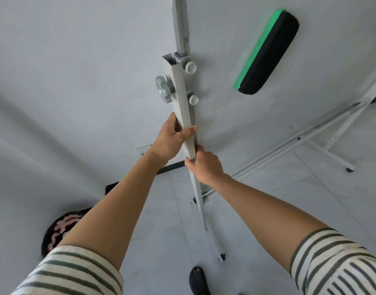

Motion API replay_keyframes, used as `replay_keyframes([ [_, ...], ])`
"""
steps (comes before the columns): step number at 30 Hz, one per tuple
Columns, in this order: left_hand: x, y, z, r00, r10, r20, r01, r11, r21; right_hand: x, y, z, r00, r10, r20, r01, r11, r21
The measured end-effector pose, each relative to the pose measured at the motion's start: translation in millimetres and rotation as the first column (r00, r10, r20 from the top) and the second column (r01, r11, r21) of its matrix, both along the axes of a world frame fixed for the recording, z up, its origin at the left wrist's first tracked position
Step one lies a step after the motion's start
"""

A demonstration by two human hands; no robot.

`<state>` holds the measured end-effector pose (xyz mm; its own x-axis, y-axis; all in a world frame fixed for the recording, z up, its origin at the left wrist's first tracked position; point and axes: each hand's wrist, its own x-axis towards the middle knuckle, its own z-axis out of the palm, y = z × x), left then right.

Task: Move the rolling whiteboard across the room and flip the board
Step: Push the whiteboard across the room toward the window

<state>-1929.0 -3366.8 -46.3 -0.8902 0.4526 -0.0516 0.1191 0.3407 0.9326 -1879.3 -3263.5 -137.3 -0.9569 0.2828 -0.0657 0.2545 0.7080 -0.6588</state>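
Head view: hands grip square metal post.

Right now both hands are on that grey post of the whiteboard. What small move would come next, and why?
Probably a steady push on the post to roll the stand along. The left hand and right hand both grip it already, one above the other, the wheel near the shoe sits on the tiled floor, and the knob that likely locks the board is untouched, so flipping seems to come later.

I see pale grey floor tiles, plain white walls with a dark skirting, and a round patterned mat.
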Motion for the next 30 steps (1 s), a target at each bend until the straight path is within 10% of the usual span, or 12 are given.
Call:
replay_keyframes([
  [30,243.8,-337.3,0.0,0.993,0.117,-0.028,-0.117,0.993,0.016,216.7,-333.8,-13.7,0.986,0.166,0.015,-0.167,0.986,0.023],
])
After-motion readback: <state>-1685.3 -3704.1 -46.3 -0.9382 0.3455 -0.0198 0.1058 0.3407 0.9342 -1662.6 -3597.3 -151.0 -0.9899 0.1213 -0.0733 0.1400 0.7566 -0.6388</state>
